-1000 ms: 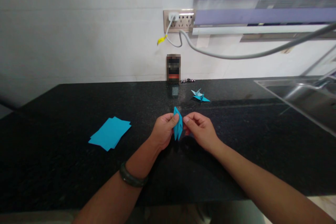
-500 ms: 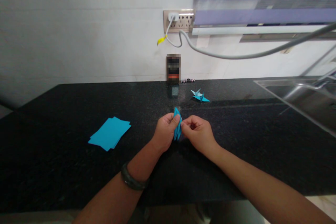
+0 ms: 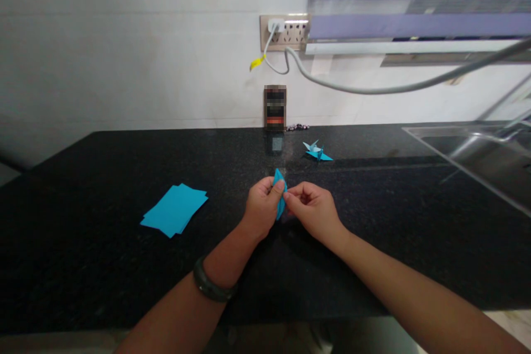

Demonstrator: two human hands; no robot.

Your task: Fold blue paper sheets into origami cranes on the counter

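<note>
A narrow folded piece of blue origami paper (image 3: 280, 207) stands nearly upright above the counter, between my two hands. My left hand (image 3: 263, 204) is closed round it, thumb pressed on its near face. At the paper's right edge, the thumb and forefinger of my right hand (image 3: 313, 207) pinch the fold. To the left on the counter lies a loose stack of blue paper sheets (image 3: 174, 210). Beyond my hands sit a blue paper crane (image 3: 319, 155) and a paler paper crane (image 3: 312, 146), close together.
A phone (image 3: 275, 108) with a blurred screen leans against the wall, with a dark beaded string (image 3: 297, 128) beside it. From a wall socket (image 3: 286, 33) a grey cable (image 3: 365, 89) runs right. A metal sink (image 3: 493, 160) is set into the black counter (image 3: 103, 177) at right.
The lower points of the folded paper, apart before, now lie closer together. My right fingertips have moved slightly left onto its edge; my left hand keeps its hold.
</note>
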